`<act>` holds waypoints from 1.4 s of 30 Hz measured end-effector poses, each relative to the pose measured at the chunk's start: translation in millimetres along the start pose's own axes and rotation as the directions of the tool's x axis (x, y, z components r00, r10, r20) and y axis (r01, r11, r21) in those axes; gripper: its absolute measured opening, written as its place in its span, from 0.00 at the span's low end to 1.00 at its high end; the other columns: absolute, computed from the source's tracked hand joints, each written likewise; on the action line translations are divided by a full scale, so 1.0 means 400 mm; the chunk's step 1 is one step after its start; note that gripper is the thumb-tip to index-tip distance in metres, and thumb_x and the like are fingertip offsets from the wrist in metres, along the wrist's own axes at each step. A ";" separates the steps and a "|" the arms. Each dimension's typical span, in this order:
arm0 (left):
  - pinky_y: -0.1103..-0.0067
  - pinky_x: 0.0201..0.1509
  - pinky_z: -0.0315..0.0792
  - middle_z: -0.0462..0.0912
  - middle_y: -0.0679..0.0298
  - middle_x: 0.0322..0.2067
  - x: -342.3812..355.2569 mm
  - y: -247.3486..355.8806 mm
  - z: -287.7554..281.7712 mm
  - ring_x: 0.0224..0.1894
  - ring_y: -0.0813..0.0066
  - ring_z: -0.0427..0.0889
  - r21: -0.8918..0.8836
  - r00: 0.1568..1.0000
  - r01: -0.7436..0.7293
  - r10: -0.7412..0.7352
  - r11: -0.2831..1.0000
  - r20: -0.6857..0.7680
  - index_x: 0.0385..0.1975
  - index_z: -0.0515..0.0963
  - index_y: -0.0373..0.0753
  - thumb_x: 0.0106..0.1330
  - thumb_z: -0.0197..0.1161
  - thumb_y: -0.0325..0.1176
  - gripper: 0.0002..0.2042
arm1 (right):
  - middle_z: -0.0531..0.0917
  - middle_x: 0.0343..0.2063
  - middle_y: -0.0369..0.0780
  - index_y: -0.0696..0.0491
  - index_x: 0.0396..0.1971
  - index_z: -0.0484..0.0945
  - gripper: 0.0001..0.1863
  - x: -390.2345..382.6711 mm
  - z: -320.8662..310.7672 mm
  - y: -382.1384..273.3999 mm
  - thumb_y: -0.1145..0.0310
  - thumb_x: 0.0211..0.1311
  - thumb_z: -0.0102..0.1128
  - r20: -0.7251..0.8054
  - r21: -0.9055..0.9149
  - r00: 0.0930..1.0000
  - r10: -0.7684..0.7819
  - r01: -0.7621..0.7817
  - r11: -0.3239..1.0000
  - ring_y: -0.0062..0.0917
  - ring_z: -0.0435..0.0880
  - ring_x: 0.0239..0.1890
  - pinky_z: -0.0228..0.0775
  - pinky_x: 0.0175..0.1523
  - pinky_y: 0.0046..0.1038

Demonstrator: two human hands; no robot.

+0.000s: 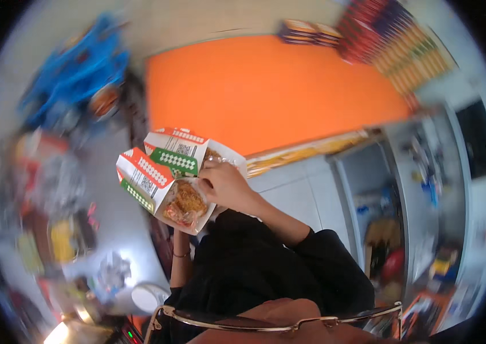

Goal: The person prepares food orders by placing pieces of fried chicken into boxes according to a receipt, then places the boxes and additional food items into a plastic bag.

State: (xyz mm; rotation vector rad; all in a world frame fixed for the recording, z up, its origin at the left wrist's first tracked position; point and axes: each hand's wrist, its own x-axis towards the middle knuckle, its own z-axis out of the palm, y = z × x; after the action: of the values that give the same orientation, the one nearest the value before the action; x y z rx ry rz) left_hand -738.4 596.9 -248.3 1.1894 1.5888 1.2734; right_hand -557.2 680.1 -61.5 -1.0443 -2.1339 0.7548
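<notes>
Two paper takeaway boxes in white, orange and green stand side by side with their lids up, off the edge of the grey counter. Inside the near box [145, 176] lies golden-brown, crumbly-looking food [187, 200] with clear plastic wrap round it. The far box [178, 144] holds similar brown food, partly covered by my right hand [221, 182]. That hand is closed, its curled fingers at the rims where the boxes meet. From below, my left hand [181, 236] holds up the near box; the box hides its fingers.
An orange tabletop [266, 92] lies ahead, with stacked cartons [392, 43] at its far right. The grey counter [111, 212] at left bears blue plastic bags [85, 69] and blurred packages. To the right, an open metal cabinet [377, 189] stands on white floor tiles [294, 195].
</notes>
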 end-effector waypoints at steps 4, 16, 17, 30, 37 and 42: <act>0.72 0.39 0.71 0.78 0.52 0.33 0.030 0.090 -0.086 0.38 0.67 0.78 0.005 0.961 -0.056 0.052 0.998 0.273 0.43 0.69 0.38 0.70 0.45 0.42 0.14 | 0.77 0.24 0.45 0.61 0.23 0.78 0.07 -0.053 0.050 -0.130 0.75 0.45 0.54 -0.163 -0.002 0.967 0.194 -0.197 0.980 0.39 0.78 0.26 0.71 0.34 0.35; 0.71 0.40 0.71 0.79 0.50 0.34 -0.040 0.545 -0.401 0.39 0.65 0.79 -0.029 0.736 -0.208 0.176 0.978 0.654 0.44 0.69 0.39 0.70 0.45 0.43 0.14 | 0.78 0.20 0.47 0.62 0.24 0.78 0.05 -0.152 -0.072 -0.857 0.75 0.48 0.58 -0.680 0.156 0.446 0.582 -0.687 0.709 0.35 0.78 0.21 0.68 0.27 0.30; 0.71 0.41 0.71 0.79 0.50 0.34 -0.021 0.590 -0.323 0.39 0.65 0.79 -0.022 0.737 -0.204 0.169 0.979 0.654 0.44 0.69 0.39 0.70 0.45 0.43 0.14 | 0.79 0.19 0.47 0.62 0.24 0.78 0.06 -0.174 -0.115 -0.878 0.75 0.49 0.58 -0.716 0.187 0.373 0.590 -0.712 0.677 0.33 0.78 0.20 0.68 0.27 0.29; 0.57 0.31 0.69 0.77 0.45 0.21 -0.256 0.823 -0.145 0.29 0.43 0.78 0.171 0.539 -0.407 0.085 0.897 0.838 0.44 0.67 0.45 0.69 0.40 0.52 0.18 | 0.80 0.16 0.49 0.61 0.20 0.82 0.12 -0.790 -0.321 -0.614 0.65 0.47 0.63 -0.903 0.157 -0.067 0.425 -0.971 0.180 0.38 0.82 0.20 0.73 0.30 0.33; 0.57 0.41 0.69 0.78 0.41 0.34 -0.363 0.828 0.145 0.39 0.41 0.76 0.112 0.418 -0.320 0.034 0.941 0.908 0.50 0.67 0.40 0.67 0.43 0.52 0.23 | 0.81 0.25 0.51 0.60 0.27 0.81 0.15 -0.908 -0.442 -0.411 0.63 0.45 0.62 -0.844 0.232 -0.241 0.479 -0.970 -0.078 0.43 0.82 0.31 0.72 0.38 0.38; 0.60 0.47 0.68 0.76 0.41 0.41 -0.463 0.916 0.097 0.45 0.42 0.74 0.213 0.545 -0.255 -0.042 0.943 0.837 0.53 0.65 0.34 0.65 0.49 0.51 0.26 | 0.82 0.36 0.46 0.56 0.36 0.79 0.11 -0.620 -0.564 -0.609 0.69 0.55 0.54 -0.889 0.153 -0.101 0.447 -0.985 0.081 0.41 0.80 0.37 0.72 0.44 0.35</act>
State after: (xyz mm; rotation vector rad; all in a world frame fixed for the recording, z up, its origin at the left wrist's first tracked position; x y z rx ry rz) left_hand -578.0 453.8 103.5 1.7676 0.9768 0.3283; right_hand -382.2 396.1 184.6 -2.5885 -0.5290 -0.1675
